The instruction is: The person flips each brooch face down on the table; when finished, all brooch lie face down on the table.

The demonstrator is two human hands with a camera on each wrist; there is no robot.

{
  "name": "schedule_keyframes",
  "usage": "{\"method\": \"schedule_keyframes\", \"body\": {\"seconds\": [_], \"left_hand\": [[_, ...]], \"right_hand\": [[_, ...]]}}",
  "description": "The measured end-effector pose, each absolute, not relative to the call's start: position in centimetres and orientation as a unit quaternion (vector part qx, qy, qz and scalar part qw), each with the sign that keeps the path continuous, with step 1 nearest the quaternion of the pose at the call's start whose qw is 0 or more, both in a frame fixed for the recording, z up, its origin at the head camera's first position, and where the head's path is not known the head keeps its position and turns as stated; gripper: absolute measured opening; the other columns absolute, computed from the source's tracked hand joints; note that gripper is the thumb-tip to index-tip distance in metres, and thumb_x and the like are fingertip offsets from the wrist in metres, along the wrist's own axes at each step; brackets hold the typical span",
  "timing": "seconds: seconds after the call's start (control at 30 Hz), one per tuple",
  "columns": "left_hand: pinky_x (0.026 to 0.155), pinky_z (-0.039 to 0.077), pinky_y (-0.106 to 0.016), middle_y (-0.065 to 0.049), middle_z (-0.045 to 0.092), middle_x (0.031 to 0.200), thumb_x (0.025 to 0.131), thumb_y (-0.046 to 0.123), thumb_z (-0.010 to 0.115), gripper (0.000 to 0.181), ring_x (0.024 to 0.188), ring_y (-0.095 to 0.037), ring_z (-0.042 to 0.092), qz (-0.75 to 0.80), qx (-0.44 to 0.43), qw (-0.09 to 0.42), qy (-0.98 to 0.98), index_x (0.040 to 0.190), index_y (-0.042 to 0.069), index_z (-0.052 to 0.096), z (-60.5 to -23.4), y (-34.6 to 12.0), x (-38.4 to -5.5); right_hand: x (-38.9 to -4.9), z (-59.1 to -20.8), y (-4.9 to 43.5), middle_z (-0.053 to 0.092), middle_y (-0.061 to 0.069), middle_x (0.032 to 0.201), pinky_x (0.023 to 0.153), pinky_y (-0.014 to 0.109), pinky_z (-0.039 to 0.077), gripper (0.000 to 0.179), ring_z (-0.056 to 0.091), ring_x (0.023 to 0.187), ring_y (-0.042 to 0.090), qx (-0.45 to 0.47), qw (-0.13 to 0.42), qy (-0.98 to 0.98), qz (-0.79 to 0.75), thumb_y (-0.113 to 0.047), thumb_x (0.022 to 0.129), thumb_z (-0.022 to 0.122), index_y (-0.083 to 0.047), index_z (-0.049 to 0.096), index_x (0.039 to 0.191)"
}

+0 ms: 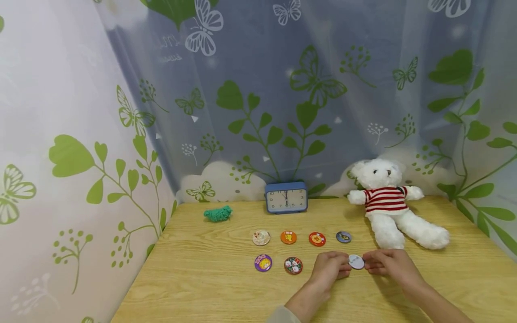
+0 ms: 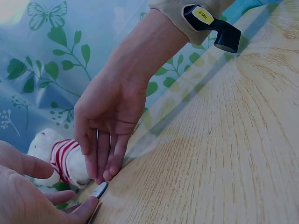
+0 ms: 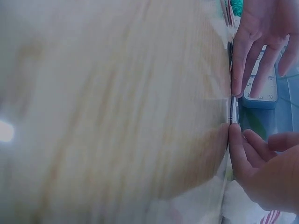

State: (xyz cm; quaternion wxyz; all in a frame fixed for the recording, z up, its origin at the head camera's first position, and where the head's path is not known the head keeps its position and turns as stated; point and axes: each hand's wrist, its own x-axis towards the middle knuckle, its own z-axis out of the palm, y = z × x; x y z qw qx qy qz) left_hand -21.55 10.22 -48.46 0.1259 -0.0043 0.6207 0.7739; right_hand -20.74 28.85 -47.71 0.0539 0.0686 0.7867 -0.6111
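A small white round badge [image 1: 356, 261] lies on the wooden table [image 1: 210, 287] between my two hands. My left hand [image 1: 343, 268] touches its left rim with its fingertips. The fingertips of my right hand [image 1: 369, 265] meet its right rim. In the left wrist view the right hand's fingers [image 2: 106, 168] point straight down at the table just behind the badge [image 2: 99, 190], and my left forefinger [image 2: 86, 207] reaches its edge. The right wrist view shows the badge [image 3: 233, 109] edge-on between both hands' fingertips.
Several colourful badges lie in two rows left of my hands, among them a blue one [image 1: 343, 237], a red one [image 1: 317, 239] and a purple one [image 1: 263, 263]. A white teddy bear [image 1: 387, 202], a blue clock [image 1: 286, 197] and a green knitted piece [image 1: 218, 213] sit along the curtain.
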Motion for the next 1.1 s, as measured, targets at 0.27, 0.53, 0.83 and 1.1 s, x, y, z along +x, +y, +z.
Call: {"method": "schedule_keyframes", "body": {"seconds": [0.27,0.53,0.83,1.1], "left_hand": [[0.082,0.063,-0.031,-0.016,0.073,0.097,0.089,0.001,0.064,0.023,0.079,-0.014,0.067,0.771,-0.002,0.125,0.624,0.107,-0.011,0.072,-48.3,10.1,-21.5],[0.086,0.063,-0.035,-0.014,0.072,0.100,0.086,-0.002,0.065,0.028,0.083,-0.016,0.068,0.770,0.004,0.125,0.626,0.113,-0.009,0.072,-48.1,9.8,-21.7],[0.090,0.062,-0.037,-0.012,0.072,0.106,0.087,-0.004,0.067,0.029,0.093,-0.023,0.072,0.766,0.014,0.113,0.633,0.116,-0.006,0.072,-47.2,9.5,-23.0],[0.092,0.062,-0.041,-0.012,0.072,0.110,0.088,-0.003,0.067,0.028,0.091,-0.021,0.070,0.751,0.040,0.108,0.650,0.116,-0.006,0.071,-46.8,9.1,-24.2]], "right_hand": [[-20.8,-47.7,28.9,0.074,0.020,0.114,0.083,0.030,0.064,0.044,0.073,0.091,0.013,0.063,0.060,0.781,-0.619,-0.013,0.110,0.045,0.024,0.054,0.130],[-20.9,-47.4,29.8,0.074,0.019,0.120,0.085,0.034,0.064,0.052,0.075,0.095,0.014,0.030,0.071,0.762,-0.643,-0.019,0.113,0.043,0.024,0.041,0.141],[-21.1,-47.0,30.7,0.068,0.019,0.133,0.091,0.034,0.062,0.056,0.073,0.103,0.013,-0.030,0.076,0.763,-0.641,-0.016,0.110,0.051,0.022,0.035,0.147],[-21.1,-47.1,30.2,0.053,0.037,0.143,0.092,0.033,0.061,0.062,0.067,0.107,0.003,-0.045,0.054,0.777,-0.626,-0.010,0.103,0.063,0.020,0.033,0.149]]}}
